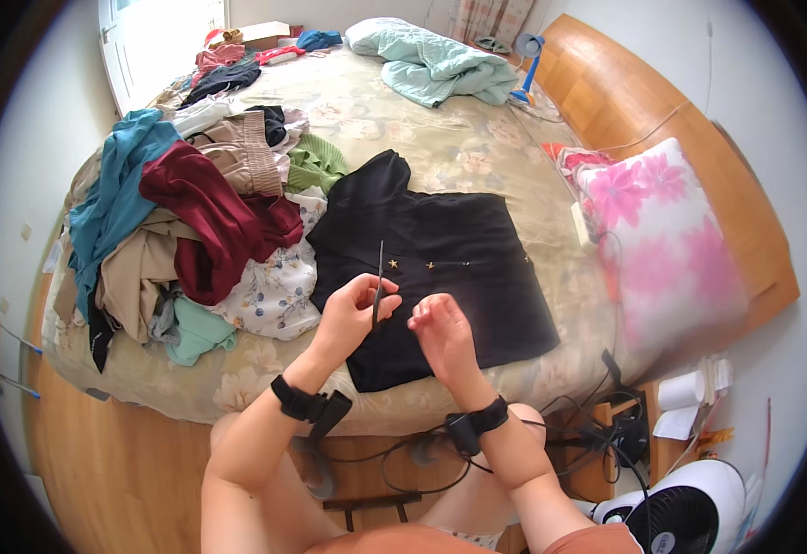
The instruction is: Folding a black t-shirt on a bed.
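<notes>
My left hand [351, 311] holds a slim dark pointed tool [379, 284] upright between thumb and fingers; I cannot tell whether it is scissors or tweezers. My right hand [443, 332] is just beside it, fingers curled and fingertips close together; whether something small is between them cannot be made out. Both hands are over a black short-sleeved garment [472, 298] spread on the bed. Star-shaped gold-coloured pieces [393, 264] lie in a line along its middle, above my fingers.
A heap of clothes, with a dark red garment [202, 215] on it, lies left of the black garment. A pink-flowered pillow [659, 228] is at the right, by the wooden headboard [604, 90]. Black cables [424, 488] hang below my right wrist, near a white fan [708, 485].
</notes>
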Available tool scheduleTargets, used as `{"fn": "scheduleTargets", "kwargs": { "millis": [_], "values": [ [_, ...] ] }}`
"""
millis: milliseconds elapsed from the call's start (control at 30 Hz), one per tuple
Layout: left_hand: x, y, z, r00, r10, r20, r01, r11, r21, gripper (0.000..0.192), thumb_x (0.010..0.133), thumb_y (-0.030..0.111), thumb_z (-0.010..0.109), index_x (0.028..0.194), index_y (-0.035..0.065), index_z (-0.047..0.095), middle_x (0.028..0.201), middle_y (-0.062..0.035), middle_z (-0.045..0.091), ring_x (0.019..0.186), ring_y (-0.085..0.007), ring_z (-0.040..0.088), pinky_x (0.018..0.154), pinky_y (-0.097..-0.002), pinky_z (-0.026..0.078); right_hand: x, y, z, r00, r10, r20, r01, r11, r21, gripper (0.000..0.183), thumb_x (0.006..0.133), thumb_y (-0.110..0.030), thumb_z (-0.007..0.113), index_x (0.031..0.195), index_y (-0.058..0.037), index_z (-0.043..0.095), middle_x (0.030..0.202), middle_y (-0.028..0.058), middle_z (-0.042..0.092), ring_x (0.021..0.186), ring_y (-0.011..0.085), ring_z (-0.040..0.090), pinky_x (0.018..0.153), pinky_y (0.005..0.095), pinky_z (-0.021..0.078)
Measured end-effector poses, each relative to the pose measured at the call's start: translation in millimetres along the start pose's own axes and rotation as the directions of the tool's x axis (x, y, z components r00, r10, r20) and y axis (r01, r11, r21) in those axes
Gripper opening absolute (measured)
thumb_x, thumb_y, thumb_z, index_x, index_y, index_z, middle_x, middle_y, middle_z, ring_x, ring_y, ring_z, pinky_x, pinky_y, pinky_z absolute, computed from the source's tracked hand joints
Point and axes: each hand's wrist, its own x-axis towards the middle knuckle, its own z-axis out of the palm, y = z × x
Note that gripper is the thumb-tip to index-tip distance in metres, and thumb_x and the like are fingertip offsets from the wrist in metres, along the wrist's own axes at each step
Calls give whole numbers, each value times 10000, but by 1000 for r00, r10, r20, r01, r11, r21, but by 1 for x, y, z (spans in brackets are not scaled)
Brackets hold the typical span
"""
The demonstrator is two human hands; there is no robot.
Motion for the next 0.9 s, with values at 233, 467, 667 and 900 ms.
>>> {"fn": "scheduleTargets", "kwargs": {
  "millis": [233, 467, 667, 900],
  "values": [
    [-9, 17, 17, 739, 660, 136, -474, 366, 801, 637, 694, 36, 736, 1310, 103, 592, 807, 0, 660, 712, -181, 612, 757, -335, 441, 0, -10, -3, 988, 98, 122, -147, 853, 501, 147, 998, -280, 596, 1029, -144, 645, 1058, -21, 626, 1066, 131, 564, 944, 323, 455],
    [-11, 12, 35, 754, 627, 198, -471, 305, 827, 830, 610, 25, 757, 1397, -2, 495, 1045, -66, 654, 917, -222, 604, 813, -355, 438, -2, -9, -3, 984, 167, 66, -179, 875, 450, 142, 994, -266, 604, 1045, -155, 676, 1079, -39, 689, 1052, 118, 590, 975, 318, 436],
    [-11, 9, 40, 745, 635, 205, -482, 300, 823, 780, 657, 44, 734, 1393, -27, 488, 1075, -100, 665, 874, -223, 607, 760, -348, 455, -2, -7, -4, 993, 113, 36, -117, 904, 410, 135, 989, -243, 613, 1072, -167, 687, 1107, -39, 675, 1055, 117, 581, 1001, 300, 411],
    [-11, 4, 50, 753, 634, 176, -498, 374, 782, 805, 650, -24, 700, 1418, -40, 460, 994, -84, 659, 869, -227, 610, 742, -336, 460, -3, -6, -7, 988, 150, 27, -148, 900, 411, 92, 966, -224, 649, 1044, -218, 697, 1125, -49, 634, 1091, 114, 546, 1020, 303, 397]
  ]
}}
